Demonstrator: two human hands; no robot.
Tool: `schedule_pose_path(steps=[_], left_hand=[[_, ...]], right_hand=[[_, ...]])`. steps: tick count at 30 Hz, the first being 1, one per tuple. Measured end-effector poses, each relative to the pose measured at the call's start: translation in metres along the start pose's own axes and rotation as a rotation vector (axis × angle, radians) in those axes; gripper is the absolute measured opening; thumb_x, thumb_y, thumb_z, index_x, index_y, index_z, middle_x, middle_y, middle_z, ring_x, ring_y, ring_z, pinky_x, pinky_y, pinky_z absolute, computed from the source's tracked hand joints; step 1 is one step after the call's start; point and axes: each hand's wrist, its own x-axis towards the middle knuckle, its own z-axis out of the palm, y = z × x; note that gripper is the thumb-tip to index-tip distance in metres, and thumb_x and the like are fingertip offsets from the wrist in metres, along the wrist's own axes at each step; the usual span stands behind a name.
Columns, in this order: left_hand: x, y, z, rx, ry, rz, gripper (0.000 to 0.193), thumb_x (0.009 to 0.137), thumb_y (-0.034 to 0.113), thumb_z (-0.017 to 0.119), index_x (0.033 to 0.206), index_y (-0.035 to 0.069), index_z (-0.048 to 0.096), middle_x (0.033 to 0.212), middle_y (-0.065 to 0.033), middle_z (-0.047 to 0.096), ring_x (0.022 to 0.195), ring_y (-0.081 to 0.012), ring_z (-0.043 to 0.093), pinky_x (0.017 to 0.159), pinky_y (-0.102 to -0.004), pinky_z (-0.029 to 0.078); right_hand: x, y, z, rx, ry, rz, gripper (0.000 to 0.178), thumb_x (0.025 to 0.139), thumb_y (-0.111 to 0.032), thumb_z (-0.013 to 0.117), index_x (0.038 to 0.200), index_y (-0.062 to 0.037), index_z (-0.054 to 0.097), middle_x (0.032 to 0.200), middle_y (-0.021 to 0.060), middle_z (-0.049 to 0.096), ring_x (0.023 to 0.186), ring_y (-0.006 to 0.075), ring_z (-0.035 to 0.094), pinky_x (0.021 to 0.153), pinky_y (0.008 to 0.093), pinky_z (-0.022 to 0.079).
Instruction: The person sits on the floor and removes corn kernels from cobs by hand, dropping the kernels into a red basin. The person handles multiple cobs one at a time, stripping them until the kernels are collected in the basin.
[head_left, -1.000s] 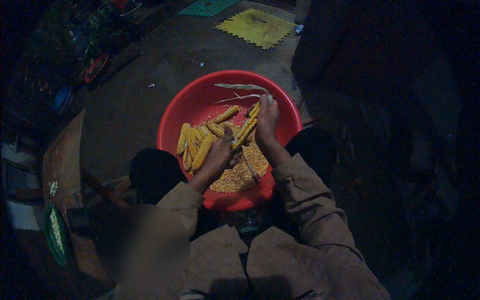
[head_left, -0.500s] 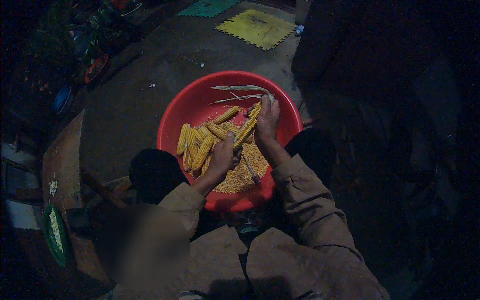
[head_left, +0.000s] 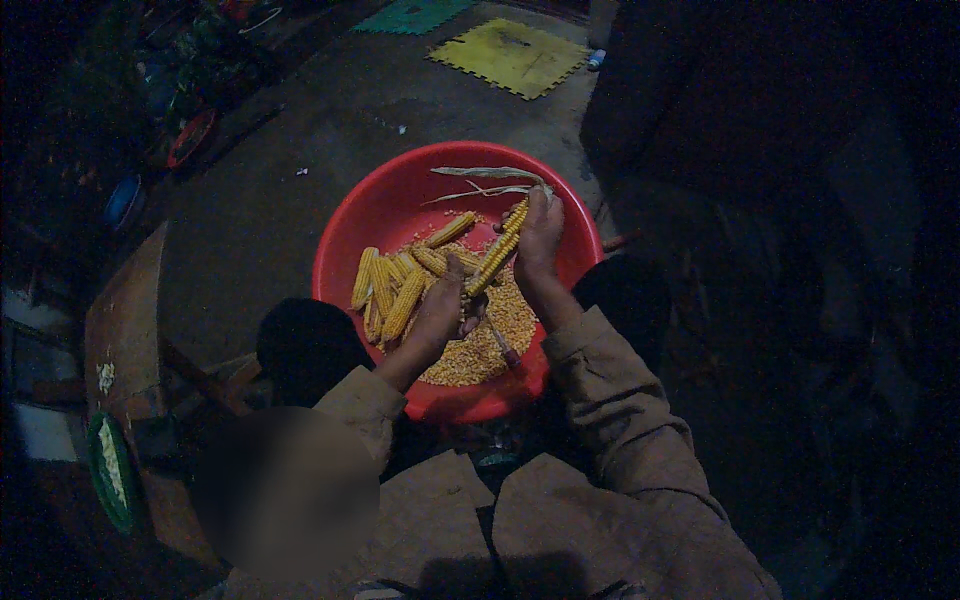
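A yellow ear of corn (head_left: 497, 252) slants over a red basin (head_left: 345, 215). My right hand (head_left: 541, 238) is closed round its upper end, where pale dry husk (head_left: 487, 174) trails off to the left. At the lower end my left hand (head_left: 436, 312) curls its fingers under the ear, with the thumb along its left side; the fingertips are partly hidden. Loose kernels (head_left: 470, 365) cover the basin's bottom. Several more ears (head_left: 403, 302) lie piled on the left side. A thin tool with a reddish-brown handle (head_left: 510, 354) rests on the kernels below my left hand.
My knees flank the basin. To the left stand a wooden board (head_left: 125, 320) and a green oval tray (head_left: 105, 485) with pale contents. A yellow foam mat (head_left: 510, 58) and a green mat (head_left: 412, 14) lie on the far floor. The right side is very dark.
My left hand has shifted slightly left and down along the ear's lower end, its thumb now a little apart from the ear. My right hand has barely moved, still gripping the top.
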Motion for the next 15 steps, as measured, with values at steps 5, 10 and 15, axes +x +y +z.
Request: schedule_pose_path(steps=[5,10,15], left_hand=[[-0.001,-0.009,0.002,0.789,0.184,0.618,0.042,0.098,0.041,0.036,0.098,0.003,0.051,0.057,-0.0147,0.052,0.05,-0.029,0.056,0.043,-0.0375,0.039],[0.018,-0.028,-0.008,1.003,0.414,0.861,0.04,0.099,0.034,0.033,0.085,0.002,0.051,0.055,-0.0186,0.049,0.047,-0.033,0.053,0.045,-0.0405,0.039],[0.011,-0.006,0.003,0.276,0.229,0.214,0.056,0.098,0.046,0.029,0.066,0.005,0.05,0.052,-0.0076,0.047,0.043,-0.0232,0.046,0.042,-0.035,0.035]], right_hand=[[-0.002,-0.002,-0.002,-0.052,-0.03,0.143,0.027,0.094,-0.029,0.046,0.102,-0.0029,0.048,0.09,0.0067,0.053,0.082,0.0161,0.051,0.073,0.0326,0.043],[-0.009,-0.01,0.004,-0.083,-0.036,0.155,0.029,0.093,-0.031,0.048,0.101,-0.0022,0.049,0.089,0.0062,0.053,0.084,0.0168,0.05,0.076,0.0337,0.041],[-0.005,0.001,0.002,-0.004,-0.013,0.111,0.022,0.094,-0.028,0.044,0.089,-0.0073,0.046,0.066,0.0051,0.051,0.049,0.0154,0.053,0.045,0.0314,0.048]])
